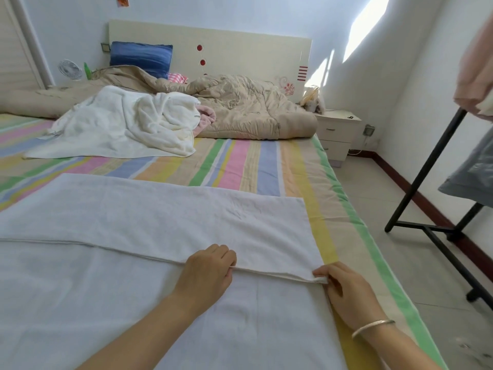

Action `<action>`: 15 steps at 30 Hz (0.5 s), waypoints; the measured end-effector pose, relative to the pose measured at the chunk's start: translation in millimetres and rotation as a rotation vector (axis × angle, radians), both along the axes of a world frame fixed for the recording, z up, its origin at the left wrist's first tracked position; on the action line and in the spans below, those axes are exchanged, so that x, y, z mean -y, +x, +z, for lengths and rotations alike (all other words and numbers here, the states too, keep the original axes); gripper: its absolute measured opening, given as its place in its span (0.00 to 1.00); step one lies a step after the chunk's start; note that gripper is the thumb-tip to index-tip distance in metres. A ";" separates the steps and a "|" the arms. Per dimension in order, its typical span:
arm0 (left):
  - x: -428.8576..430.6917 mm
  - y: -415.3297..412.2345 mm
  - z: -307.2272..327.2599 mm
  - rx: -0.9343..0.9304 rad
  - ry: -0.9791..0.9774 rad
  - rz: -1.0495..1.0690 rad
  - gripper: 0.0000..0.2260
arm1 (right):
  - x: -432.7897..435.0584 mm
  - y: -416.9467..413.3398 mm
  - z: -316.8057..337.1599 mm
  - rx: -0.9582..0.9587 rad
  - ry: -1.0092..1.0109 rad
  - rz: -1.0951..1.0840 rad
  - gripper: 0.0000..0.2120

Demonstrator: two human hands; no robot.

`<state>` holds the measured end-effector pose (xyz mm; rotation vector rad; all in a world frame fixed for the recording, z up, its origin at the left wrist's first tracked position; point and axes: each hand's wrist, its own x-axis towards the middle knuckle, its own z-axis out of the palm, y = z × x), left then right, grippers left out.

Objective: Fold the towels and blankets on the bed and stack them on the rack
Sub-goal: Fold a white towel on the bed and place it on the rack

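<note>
A large white towel (160, 222) lies spread on the striped bed (253, 166), with its far part folded over toward me. My left hand (208, 273) pinches the folded edge near the middle. My right hand (346, 292), with a silver bracelet on the wrist, pinches the same edge at its right corner. Farther up the bed lies a crumpled white towel (122, 124), with a pink cloth (206, 120) partly showing behind it. A black rack (426, 166) stands on the floor to the right of the bed, with pink fabric (474, 76) hanging from its top.
A rumpled beige quilt (240, 108) and a blue pillow (141, 58) lie by the headboard. A white nightstand (337, 133) stands at the bed's far right corner. A grey plastic cover (472, 174) hangs on the rack. Tiled floor (373, 198) runs between bed and rack.
</note>
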<state>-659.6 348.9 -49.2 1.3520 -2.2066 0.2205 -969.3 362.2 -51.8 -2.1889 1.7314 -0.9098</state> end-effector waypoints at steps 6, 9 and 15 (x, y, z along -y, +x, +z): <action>-9.6 9.9 -4.3 -0.005 0.110 -0.074 0.09 | -1.1 23.0 11.6 -0.220 -0.224 -0.128 0.19; -16.8 21.3 -2.5 -0.091 0.176 -0.018 0.20 | -1.3 67.4 16.8 -0.222 -0.176 -0.060 0.23; -11.3 93.4 1.0 -0.090 0.198 0.203 0.28 | 13.0 189.0 17.0 -0.242 -0.026 0.164 0.30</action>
